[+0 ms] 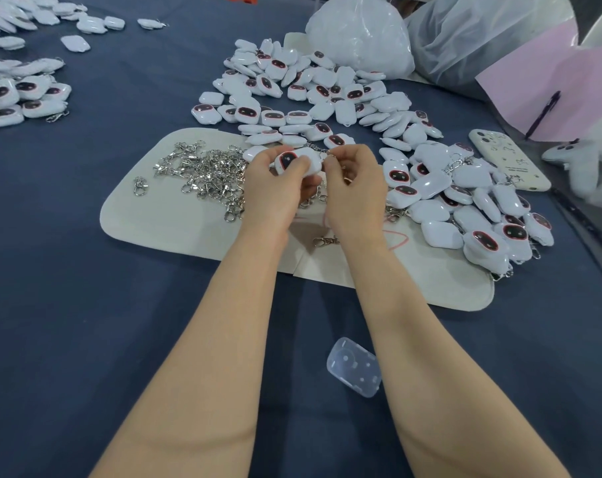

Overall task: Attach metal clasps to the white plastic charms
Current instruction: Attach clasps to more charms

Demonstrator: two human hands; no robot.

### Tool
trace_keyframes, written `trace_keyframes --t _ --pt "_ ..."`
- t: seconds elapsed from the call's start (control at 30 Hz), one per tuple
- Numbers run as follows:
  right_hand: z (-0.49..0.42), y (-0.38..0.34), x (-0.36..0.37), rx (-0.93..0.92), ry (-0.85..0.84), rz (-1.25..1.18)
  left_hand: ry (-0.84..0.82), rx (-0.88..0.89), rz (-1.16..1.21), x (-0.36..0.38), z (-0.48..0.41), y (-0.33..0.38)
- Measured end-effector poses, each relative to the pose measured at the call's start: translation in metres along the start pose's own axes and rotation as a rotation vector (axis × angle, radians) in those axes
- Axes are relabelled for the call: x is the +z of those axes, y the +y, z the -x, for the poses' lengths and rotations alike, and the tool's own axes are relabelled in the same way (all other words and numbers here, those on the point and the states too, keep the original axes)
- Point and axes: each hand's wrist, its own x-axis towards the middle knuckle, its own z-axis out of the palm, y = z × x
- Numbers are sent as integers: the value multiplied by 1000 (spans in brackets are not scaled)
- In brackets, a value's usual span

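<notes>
White charm (297, 162) half-covered by left hand (275, 193), right hand (354, 189) pinching half-hidden clasp (328, 154)

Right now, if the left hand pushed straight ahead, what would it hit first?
Probably the pile of white charms just beyond the left hand and its held charm; height is unclear.

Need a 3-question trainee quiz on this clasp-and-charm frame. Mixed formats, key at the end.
1. True or false: the left hand grips a white charm with its dark face showing.
2. The clasp pile lies: A) on the pale mat, left of the hands; B) inside a plastic bag; C) on top of a phone.
3. What is the right hand pinching at the charm's edge?
Key: 1 true; 2 A; 3 a metal clasp.
</notes>
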Motion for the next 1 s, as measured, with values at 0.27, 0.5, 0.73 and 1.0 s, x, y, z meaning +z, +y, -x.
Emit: trace_keyframes --t 0.27,0.5,0.73,1.0 --pt "-1 0 -6 -233 -84 301 -8 286 -339 -5 2 1" --pt "-1 4 -6 -263 -168 391 -47 552 -609 -6 5 -3" --pt "-1 -4 -11 -19 -260 97 34 295 -417 -5 1 1" --pt "-16 -7 -22 364 -119 -280 137 153 -138 -3 1 2"
